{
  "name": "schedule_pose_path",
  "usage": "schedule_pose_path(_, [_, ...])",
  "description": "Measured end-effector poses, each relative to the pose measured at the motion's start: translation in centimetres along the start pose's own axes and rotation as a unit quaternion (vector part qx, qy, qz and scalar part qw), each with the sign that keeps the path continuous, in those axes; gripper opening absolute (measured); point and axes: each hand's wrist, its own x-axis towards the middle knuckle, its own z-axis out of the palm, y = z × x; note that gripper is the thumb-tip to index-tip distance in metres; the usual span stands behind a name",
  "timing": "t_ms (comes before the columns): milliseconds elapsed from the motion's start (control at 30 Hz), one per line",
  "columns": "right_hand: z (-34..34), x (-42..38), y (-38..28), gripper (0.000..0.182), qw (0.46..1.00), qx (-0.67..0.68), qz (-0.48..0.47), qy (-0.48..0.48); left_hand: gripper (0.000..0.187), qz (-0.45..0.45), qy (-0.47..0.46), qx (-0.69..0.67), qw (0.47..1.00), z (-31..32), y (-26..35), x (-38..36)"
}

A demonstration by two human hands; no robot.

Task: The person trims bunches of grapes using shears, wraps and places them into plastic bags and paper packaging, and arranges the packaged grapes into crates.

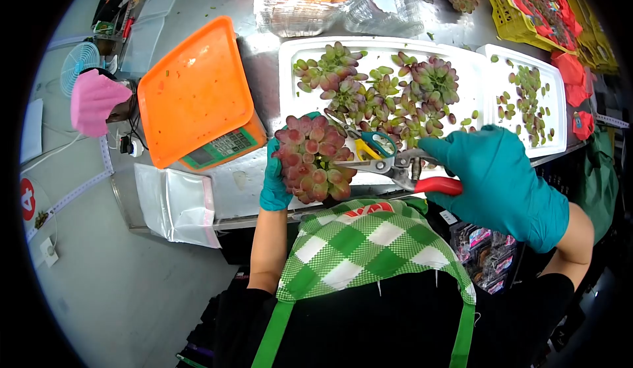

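Note:
In a teal glove, my left hand (275, 180) is wrapped round the left side of a large reddish-green succulent rosette (310, 157). My right hand (491, 173), gloved the same, grips red-handled pruning shears (402, 169), whose blades reach over the right side of the rosette. Just behind the shears lie scissors with teal and yellow handles (379, 144). Beyond them a white foam tray (369, 44) carries several green and purple succulent rosettes and loose leaves. A smaller white tray (559, 114) to the right holds small green cuttings.
An orange-topped scale (198, 94) stands on the metal table at left, with clear plastic bags (173, 200) at the table edge. Clear plastic containers (300, 15) sit at the back. A yellow crate (501, 22) with red-wrapped plants is at back right. A pink mask (99, 102) hangs left.

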Motion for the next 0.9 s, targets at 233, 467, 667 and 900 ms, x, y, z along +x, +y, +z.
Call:
schedule_pose_path(233, [-1.3,1.4,-1.7,0.045,0.965,-0.241,-0.095,0.043,0.075,0.002,-0.030,0.013,0.999,0.5,-0.2,-0.2])
schedule_pose_path(467, [-0.5,1.8,-3.0,0.045,0.935,-0.345,-0.065,0.036,0.077,0.001,-0.044,0.020,0.999,0.8,-0.4,-0.1])
schedule_pose_path(667, [0.0,2.3,-2.9,0.041,0.945,-0.298,-0.092,0.095,0.078,-0.006,-0.061,0.039,0.997,0.7,-0.4,0.1])
schedule_pose_path(900, [1.0,2.2,-4.1,0.037,0.908,-0.392,-0.061,0.136,0.078,0.037,0.000,0.011,0.999,1.7,-0.4,-0.3])
